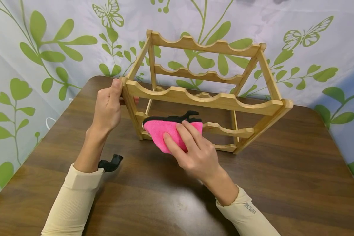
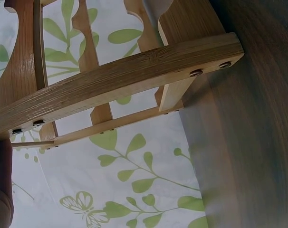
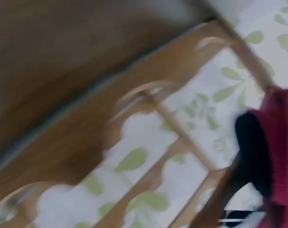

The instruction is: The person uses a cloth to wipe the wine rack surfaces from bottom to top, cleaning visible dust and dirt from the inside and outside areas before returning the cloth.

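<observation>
A light wooden rack [image 1: 206,100] with scalloped rails stands on the table. At its front left corner my left hand [image 1: 107,106] grips the top of the post, thumb on the near side. The left wrist view shows the rack's side bar [image 2: 120,78] close up, with screw heads in it. In my right hand [image 1: 196,152] is a bright pink cloth [image 1: 162,131] with a black edge, held in front of the lower front rail and overlapping it in the head view. The right wrist view is blurred; the cloth [image 3: 282,142] shows at its right edge.
The dark wood-grain table [image 1: 298,183] spreads around the rack. Behind it hangs a pale curtain [image 1: 76,19] printed with green leaves and butterflies. A black strap-like piece [image 1: 110,164] juts out beside my left cuff.
</observation>
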Demonstrator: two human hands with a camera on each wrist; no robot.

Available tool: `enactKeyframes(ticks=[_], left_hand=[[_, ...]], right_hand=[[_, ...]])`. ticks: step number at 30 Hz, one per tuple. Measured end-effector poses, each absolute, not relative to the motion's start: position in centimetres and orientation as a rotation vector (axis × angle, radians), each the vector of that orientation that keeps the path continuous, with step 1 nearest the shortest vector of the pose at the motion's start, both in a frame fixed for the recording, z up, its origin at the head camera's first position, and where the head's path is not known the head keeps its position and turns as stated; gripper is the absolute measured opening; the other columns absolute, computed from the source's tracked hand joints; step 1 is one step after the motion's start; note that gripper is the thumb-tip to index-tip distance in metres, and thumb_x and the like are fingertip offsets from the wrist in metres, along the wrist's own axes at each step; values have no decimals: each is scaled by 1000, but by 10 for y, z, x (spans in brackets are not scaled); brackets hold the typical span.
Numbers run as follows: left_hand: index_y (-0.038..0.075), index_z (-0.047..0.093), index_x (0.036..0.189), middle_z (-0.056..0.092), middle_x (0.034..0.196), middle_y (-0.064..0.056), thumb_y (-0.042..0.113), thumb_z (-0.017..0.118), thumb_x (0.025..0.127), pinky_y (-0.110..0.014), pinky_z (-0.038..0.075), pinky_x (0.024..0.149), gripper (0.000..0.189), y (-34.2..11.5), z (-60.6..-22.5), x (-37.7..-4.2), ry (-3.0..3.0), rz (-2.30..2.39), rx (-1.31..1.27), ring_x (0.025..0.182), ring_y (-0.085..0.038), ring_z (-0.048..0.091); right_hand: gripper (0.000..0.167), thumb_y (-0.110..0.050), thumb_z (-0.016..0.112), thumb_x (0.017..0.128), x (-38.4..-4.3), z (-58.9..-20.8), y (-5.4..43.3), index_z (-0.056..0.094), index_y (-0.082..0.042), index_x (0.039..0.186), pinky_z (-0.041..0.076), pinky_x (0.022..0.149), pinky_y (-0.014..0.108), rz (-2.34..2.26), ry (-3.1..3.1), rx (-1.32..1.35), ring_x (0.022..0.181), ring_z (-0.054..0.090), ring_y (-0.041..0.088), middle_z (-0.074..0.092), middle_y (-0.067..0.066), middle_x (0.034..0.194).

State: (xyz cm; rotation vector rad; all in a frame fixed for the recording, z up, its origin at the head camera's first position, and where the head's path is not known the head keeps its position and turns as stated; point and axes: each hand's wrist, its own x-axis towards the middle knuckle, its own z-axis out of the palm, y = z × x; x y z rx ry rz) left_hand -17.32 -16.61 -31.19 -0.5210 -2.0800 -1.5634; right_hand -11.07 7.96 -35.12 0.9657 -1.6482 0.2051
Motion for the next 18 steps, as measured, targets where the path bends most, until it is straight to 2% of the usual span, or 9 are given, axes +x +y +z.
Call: enactKeyframes(ticks=[3,7,10,13,18], left_hand=[[-7,71,102,69,70,-9,28,30,109,-24,58,65,54,-167,-313,-173,-2085,-1554,-527,66,-15,69],[-7,71,103,69,73,-16,28,30,109,-23,58,65,54,-168,-311,-173,-2108,-1530,-525,68,-16,70],[-6,71,101,70,73,-12,29,32,108,-22,57,65,53,-168,-310,-172,-2124,-1517,-501,68,-14,70],[-7,70,92,70,73,-4,29,34,108,-20,56,64,54,-168,-311,-172,-2122,-1509,-447,68,-11,68],[-5,68,81,68,74,-1,28,35,107,-20,56,63,53,-167,-313,-173,-2103,-1509,-396,67,-9,66]], right_hand=[[23,-14,61,93,-110,-349,64,69,-7,114,60,66,43,248,-1908,896,101,64,37,64,21,111],[33,-17,65,89,-112,-341,45,64,-5,120,60,60,46,353,-2080,752,103,61,36,61,21,114],[38,-22,68,90,-116,-336,32,62,-5,123,60,59,47,361,-2146,669,106,61,34,61,19,114],[40,-29,64,94,-120,-334,21,62,-7,128,60,59,44,309,-2187,660,112,59,32,61,17,118],[28,-27,54,98,-128,-338,8,65,-15,121,51,41,32,140,-2175,715,116,60,29,63,14,123]])
